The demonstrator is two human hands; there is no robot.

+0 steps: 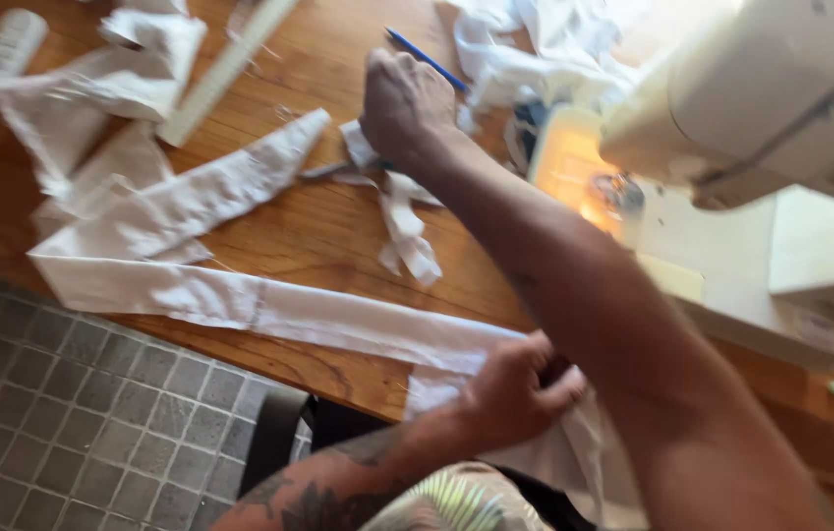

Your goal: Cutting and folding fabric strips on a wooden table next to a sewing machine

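A: Near edge first. What's the left hand [515, 388] on?
B: Pinching the white fabric strip [269, 310] right at the table's [338, 236] near edge, fingers closed on the cloth. The strip runs from that hand out leftward along the edge.
A: Right hand [405, 103]?
B: Reaches across to the middle of the table, knuckles up, curled into a fist. It sits over a crumpled scrap [402, 216] and something grey, maybe scissors [326, 171]; blurred, can't tell whether it grips them.
A: Farther back?
B: Blue pencil [427, 61] just beyond that hand, ruler [225, 71] toward the far left, sewing machine [761, 108] at the far right corner, lamp lit.
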